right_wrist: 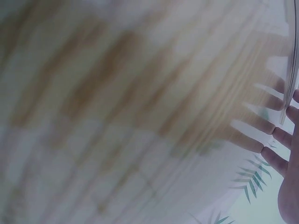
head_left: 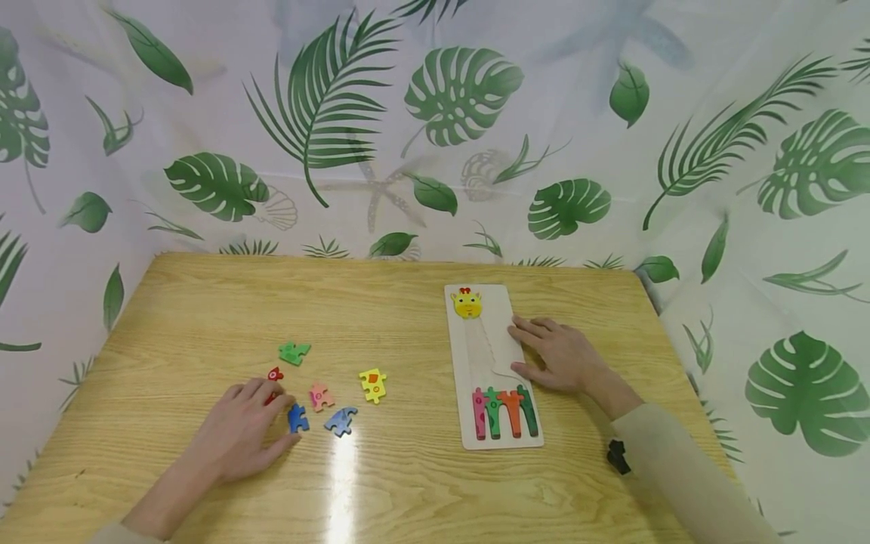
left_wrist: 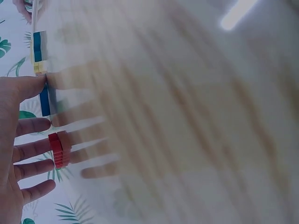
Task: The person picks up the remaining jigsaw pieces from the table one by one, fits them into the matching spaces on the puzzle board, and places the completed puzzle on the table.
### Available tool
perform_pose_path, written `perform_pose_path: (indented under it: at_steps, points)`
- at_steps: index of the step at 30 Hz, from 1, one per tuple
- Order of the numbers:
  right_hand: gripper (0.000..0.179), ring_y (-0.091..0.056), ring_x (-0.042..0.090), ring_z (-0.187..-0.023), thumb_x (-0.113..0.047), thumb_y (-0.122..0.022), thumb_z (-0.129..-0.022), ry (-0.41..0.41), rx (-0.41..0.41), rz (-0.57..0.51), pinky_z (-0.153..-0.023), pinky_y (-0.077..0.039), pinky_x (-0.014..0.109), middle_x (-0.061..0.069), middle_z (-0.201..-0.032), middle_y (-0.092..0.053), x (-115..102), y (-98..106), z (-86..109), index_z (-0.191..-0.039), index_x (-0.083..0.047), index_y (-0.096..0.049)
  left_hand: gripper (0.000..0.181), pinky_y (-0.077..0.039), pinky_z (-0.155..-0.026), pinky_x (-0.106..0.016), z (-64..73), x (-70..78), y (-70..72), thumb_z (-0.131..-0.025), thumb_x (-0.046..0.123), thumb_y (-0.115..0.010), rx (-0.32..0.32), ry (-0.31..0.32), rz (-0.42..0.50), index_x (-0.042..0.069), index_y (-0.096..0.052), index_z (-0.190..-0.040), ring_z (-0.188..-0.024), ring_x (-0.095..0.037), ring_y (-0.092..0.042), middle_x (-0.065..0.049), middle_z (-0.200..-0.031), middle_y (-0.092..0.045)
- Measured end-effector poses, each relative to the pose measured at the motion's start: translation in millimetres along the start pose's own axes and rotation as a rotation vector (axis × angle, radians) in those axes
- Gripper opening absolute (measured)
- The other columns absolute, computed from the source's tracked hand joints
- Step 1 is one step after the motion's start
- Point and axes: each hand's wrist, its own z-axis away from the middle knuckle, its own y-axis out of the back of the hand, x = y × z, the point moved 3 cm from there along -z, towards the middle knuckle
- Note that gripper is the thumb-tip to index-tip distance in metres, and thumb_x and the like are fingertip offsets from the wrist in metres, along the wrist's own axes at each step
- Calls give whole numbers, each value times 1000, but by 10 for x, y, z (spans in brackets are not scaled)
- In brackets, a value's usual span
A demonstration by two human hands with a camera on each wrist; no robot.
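Note:
My left hand (head_left: 239, 432) reaches over the table with its fingers spread. Its fingertips touch a red puzzle piece (left_wrist: 59, 150), partly hidden under them in the head view. Close by its thumb lies a blue piece (head_left: 297, 418). My right hand (head_left: 563, 355) rests along the right edge of a pale wooden puzzle board (head_left: 479, 355), fingertips and thumb against that edge. A yellow giraffe head (head_left: 467, 305) sits at the board's top. Pink, green, orange and dark green leg pieces (head_left: 512, 414) stand in a row at its bottom.
Around the left hand lie a green piece (head_left: 294, 353), a pink piece (head_left: 321, 397), a grey-blue piece (head_left: 341, 421) and a yellow piece (head_left: 373, 385). A leaf-print cloth (head_left: 435, 98) hangs behind the wooden table (head_left: 401, 317).

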Motion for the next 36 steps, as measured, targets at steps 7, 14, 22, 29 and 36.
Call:
perform_pose_path:
  at_steps: [7, 14, 22, 29, 36]
  points:
    - [77, -50, 35, -148, -68, -52, -100, 15, 23, 3, -113, -50, 60, 2, -168, -45, 18, -22, 2, -161, -22, -46, 48, -55, -96, -51, -23, 19, -19, -88, 50, -78, -19, 2, 0, 12, -75, -116, -115, -30, -64, -7, -116, -69]
    - [77, -52, 35, -146, -68, -52, -100, 22, 37, 6, -112, -51, 58, 2, -167, -47, 19, -27, -4, -160, -22, -47, 44, -55, -96, -51, -44, 19, -38, -90, 50, -77, -30, 0, 8, 13, -75, -114, -113, -29, -64, -6, -115, -68]
    - [77, -52, 35, -147, -68, -53, -100, 22, 31, 14, -113, -50, 58, 3, -167, -46, 16, -24, 1, -161, -22, -47, 45, -55, -100, -52, -84, -10, -53, -91, 52, -76, -60, 9, 26, 13, -75, -113, -116, -29, -64, -6, -116, -69]
    - [77, -51, 35, -148, -68, -53, -99, 14, 19, 15, -114, -50, 59, 4, -167, -46, -4, -14, 7, -161, -21, -47, 43, -55, -100, -53, -111, -18, 3, -91, 50, -76, -37, 13, 47, 12, -74, -111, -115, -30, -65, -6, -114, -69]
    - [76, -51, 37, -147, -66, -55, -100, 13, 17, -2, -113, -49, 61, 5, -167, -47, -19, 39, 9, -160, -20, -48, 45, -56, -100, -54, -143, -2, -21, -93, 51, -74, -39, 30, 66, 12, -74, -116, -117, -30, -66, -7, -116, -71]
